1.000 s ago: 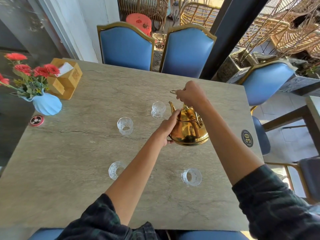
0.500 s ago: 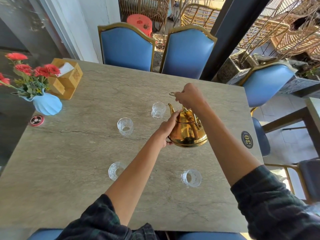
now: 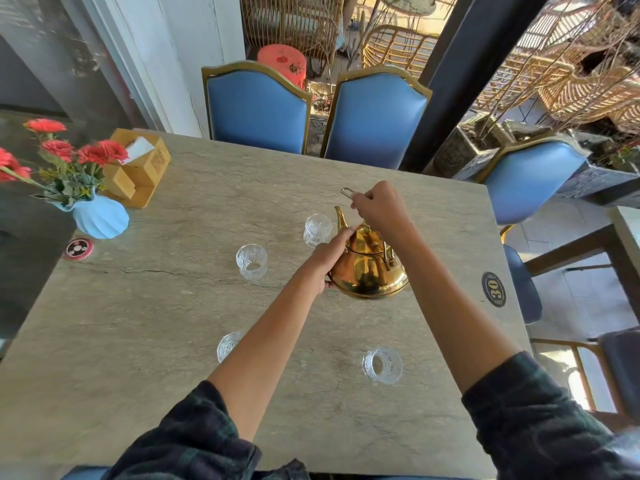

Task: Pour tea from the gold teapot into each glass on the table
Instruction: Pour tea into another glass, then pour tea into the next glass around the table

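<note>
The gold teapot [image 3: 369, 271] hangs just above the table, right of centre, its spout pointing away from me toward the farthest glass [image 3: 317, 230]. My right hand [image 3: 379, 209] is closed on the thin wire handle above the lid. My left hand [image 3: 329, 252] presses against the pot's left side near the lid. Several clear cut glasses stand on the table: the one by the spout, one further left [image 3: 251, 261], one near left [image 3: 227, 346] partly hidden by my left forearm, and one near right [image 3: 382, 365]. I cannot tell whether any holds tea.
The stone-look table [image 3: 138, 323] carries a blue vase [image 3: 100, 218] of red flowers, a wooden tissue box [image 3: 138, 171] and a red coaster [image 3: 79, 248] at the left. A round "30" sticker [image 3: 495, 289] sits near the right edge. Blue chairs [image 3: 256, 109] stand behind and to the right.
The teapot and both hands have sunk slightly toward the table. Both grips are unchanged and the glasses have not moved.
</note>
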The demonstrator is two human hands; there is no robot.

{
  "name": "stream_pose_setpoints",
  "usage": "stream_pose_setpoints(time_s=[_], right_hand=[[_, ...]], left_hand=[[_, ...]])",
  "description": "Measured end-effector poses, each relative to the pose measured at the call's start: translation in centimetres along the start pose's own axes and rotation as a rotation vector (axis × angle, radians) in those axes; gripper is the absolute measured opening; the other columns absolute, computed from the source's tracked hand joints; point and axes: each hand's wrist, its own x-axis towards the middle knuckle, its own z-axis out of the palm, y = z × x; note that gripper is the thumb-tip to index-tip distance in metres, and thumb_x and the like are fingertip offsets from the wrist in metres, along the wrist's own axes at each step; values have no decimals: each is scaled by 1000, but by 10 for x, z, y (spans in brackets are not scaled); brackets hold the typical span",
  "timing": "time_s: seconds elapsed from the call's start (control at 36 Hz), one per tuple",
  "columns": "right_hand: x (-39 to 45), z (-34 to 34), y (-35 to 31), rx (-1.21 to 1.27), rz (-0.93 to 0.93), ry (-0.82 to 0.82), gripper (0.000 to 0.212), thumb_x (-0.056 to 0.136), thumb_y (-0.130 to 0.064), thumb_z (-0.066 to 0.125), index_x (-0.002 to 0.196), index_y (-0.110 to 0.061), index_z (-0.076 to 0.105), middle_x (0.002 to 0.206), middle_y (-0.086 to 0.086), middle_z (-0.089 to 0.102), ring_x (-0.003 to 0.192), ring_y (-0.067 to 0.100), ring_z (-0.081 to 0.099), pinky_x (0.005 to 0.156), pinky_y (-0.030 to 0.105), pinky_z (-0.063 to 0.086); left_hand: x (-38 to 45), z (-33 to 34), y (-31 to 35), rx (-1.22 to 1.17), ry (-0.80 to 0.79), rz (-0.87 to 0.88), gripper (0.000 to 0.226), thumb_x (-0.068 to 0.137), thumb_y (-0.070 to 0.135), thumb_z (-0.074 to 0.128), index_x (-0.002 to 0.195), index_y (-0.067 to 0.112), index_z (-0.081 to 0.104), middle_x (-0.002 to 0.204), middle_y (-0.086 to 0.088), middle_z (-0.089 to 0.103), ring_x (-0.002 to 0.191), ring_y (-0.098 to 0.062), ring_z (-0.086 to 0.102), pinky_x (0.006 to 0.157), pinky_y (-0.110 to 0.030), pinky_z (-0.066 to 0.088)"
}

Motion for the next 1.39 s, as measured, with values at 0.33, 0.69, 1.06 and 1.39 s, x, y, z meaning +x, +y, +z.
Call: stream_pose_setpoints(time_s=[0.33, 0.69, 1.06, 1.39], right_hand=[[-49, -4, -12, 177, -98, -11, 38, 101, -27, 61, 93, 6, 79, 86, 30, 75, 60, 24, 52, 61, 36, 44], [-96, 32, -34, 141, -162, -182, 32, 102, -23, 59, 97, -1, 81, 52, -1, 53, 41, 9, 37, 45, 22, 29], [-103, 85, -50, 82, -152, -214, 41, 98, -21, 59, 98, 17, 73, 94, 31, 77, 59, 25, 51, 58, 34, 41], [-93, 94, -67, -16, -126, -200, 39, 91, -21, 60, 99, 15, 73, 70, 17, 64, 60, 25, 51, 58, 37, 43]], left_hand=[[-30, -24, -7, -52, 74, 55, 59, 91, 63, 72, 128, 18, 65, 115, -8, 73, 104, -25, 68, 78, -36, 56], [-56, -63, -63, -115, 171, 30, 67, 85, 71, 72, 128, 20, 66, 121, -8, 75, 110, -26, 68, 101, -46, 55], [-70, -96, -97, -168, 199, -39, 79, 83, 76, 70, 138, 20, 60, 126, -8, 71, 119, -29, 64, 107, -50, 52], [-86, -104, -86, -145, 140, -72, 67, 90, 77, 61, 126, 20, 63, 107, -3, 69, 97, -20, 65, 82, -37, 54]])
